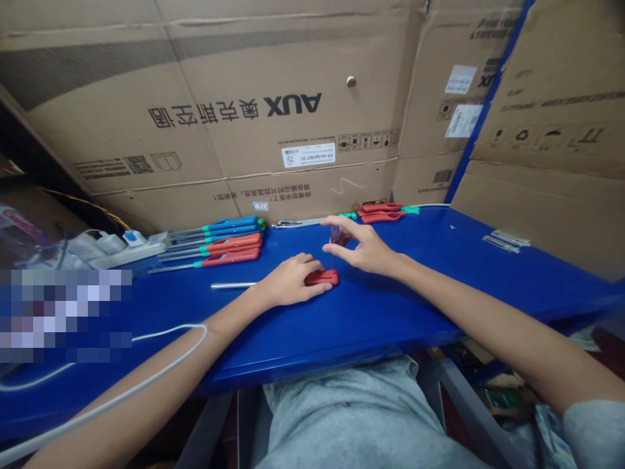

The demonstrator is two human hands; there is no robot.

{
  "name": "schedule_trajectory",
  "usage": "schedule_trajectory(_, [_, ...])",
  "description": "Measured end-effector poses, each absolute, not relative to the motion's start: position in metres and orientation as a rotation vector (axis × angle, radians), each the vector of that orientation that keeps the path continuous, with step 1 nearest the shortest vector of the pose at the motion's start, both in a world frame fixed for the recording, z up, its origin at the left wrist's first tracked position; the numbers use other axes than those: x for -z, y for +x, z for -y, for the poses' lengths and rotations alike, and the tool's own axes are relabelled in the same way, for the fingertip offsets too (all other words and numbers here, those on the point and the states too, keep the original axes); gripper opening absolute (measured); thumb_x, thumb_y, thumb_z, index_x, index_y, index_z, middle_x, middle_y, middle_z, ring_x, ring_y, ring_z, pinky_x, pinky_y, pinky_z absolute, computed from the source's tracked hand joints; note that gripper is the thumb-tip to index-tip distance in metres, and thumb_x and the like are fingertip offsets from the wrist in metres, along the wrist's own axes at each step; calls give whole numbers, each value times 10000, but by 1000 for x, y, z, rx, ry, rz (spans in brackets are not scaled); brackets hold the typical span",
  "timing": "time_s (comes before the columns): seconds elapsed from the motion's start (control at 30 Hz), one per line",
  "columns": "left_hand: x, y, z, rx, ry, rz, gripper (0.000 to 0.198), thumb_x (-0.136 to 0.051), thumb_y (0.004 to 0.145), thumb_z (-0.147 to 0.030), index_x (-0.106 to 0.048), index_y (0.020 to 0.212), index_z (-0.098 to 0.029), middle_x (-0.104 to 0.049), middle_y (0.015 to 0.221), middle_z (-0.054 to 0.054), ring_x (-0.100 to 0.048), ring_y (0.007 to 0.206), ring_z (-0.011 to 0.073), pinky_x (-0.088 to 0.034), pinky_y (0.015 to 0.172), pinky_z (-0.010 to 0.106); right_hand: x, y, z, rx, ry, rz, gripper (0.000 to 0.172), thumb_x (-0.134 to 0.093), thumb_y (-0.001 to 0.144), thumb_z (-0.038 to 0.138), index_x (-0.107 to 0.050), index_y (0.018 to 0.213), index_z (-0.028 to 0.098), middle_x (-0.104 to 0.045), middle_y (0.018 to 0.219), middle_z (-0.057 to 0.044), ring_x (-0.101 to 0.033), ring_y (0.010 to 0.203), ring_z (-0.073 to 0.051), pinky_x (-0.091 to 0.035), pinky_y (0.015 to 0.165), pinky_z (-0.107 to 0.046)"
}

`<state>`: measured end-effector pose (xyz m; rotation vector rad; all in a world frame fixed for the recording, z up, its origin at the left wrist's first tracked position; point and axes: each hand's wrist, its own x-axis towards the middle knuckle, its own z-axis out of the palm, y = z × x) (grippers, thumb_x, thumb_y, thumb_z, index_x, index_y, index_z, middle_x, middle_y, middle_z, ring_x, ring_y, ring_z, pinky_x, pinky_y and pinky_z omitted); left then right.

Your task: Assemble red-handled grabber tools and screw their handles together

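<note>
Under my left hand (295,280) a red long-neck lighter (333,278) lies flat on the blue table, its metal tube (232,285) pointing left. My left fingers and thumb press round the red handle and hide part of it. Between the fingers of my right hand (364,246) is a small screwdriver (334,233) with a purple see-through handle. It stands upright, its thin shaft reaching down to the right end of the red handle. Whether the tip sits in a screw is too small to tell.
Several blue and red lighters (229,242) lie in a row at the back left, beside a white power strip (129,253). Red handle parts (381,212) lie at the back. Thin metal strips (506,241) are at the right. A white cable (166,332) crosses my left forearm. Cardboard (234,65) walls the back.
</note>
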<state>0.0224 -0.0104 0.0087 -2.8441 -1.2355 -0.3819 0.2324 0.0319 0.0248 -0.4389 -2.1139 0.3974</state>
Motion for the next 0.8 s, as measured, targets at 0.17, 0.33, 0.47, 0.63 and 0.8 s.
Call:
schedule_trajectory(0.17, [-7, 22, 9, 396, -2837, 1241, 425, -511, 914, -539, -651, 1046, -160, -612, 915, 80, -586, 839, 226, -466, 766, 341, -26, 232, -31, -416, -441, 2112, 386, -651, 862, 264, -531, 1226, 228, -592, 792, 22, -577, 655, -114, -531, 656, -275])
schedule_trajectory(0.33, [-7, 22, 9, 403, -2840, 1248, 431, -507, 914, -544, -650, 1061, -166, -612, 929, 86, -591, 857, 233, -471, 780, 350, -26, 232, -31, -443, -442, 2101, 374, -688, 839, 288, -547, 1180, 225, -585, 785, 24, -581, 662, -118, -525, 655, -268])
schedule_trajectory(0.47, [-8, 22, 10, 394, -2836, 1250, 425, -508, 914, -542, -650, 1044, -162, -611, 914, 83, -586, 835, 225, -468, 763, 341, -26, 232, -31, -441, -435, 2099, 365, -667, 849, 265, -545, 1190, 222, -592, 789, 20, -583, 656, -120, -525, 648, -274])
schedule_trajectory(0.63, [-7, 22, 10, 385, -2833, 1243, 432, -500, 918, -545, -648, 1049, -161, -609, 906, 81, -583, 846, 227, -464, 769, 339, -27, 232, -30, -450, -431, 2116, 364, -627, 866, 232, -544, 1221, 221, -615, 819, 3, -600, 674, -130, -535, 660, -293])
schedule_trajectory(0.8, [-7, 22, 10, 387, -2823, 1247, 432, -505, 915, -542, -650, 1054, -159, -607, 910, 84, -584, 841, 229, -464, 768, 345, -27, 232, -31, -464, -436, 2104, 385, -667, 848, 255, -550, 1214, 229, -612, 806, 12, -602, 659, -129, -533, 653, -297])
